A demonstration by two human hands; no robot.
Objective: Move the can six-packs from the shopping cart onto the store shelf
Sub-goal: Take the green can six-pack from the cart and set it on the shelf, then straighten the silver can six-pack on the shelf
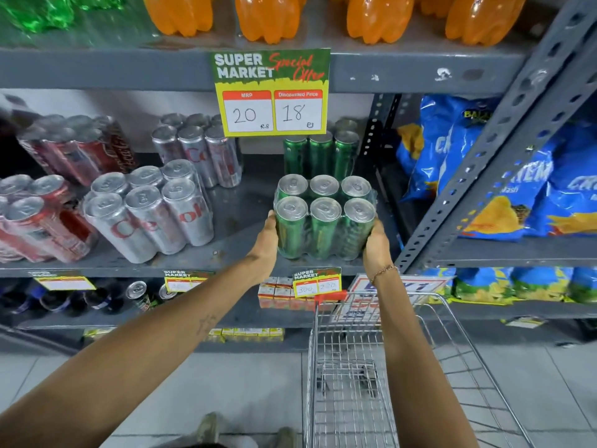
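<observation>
A shrink-wrapped six-pack of green cans (324, 218) stands upright at the front edge of the grey middle shelf (239, 221). My left hand (266, 236) grips its left side and my right hand (374, 242) grips its right side. Behind it on the same shelf stands another green six-pack (321, 155). The wire shopping cart (365, 367) is below my right arm, and its basket shows no packs.
Silver cola six-packs (148, 211) and red cola packs (42, 221) fill the shelf's left part. A yellow price sign (273, 92) hangs from the upper shelf edge. A slotted steel upright (504, 130) and blue snack bags (504, 176) stand at the right.
</observation>
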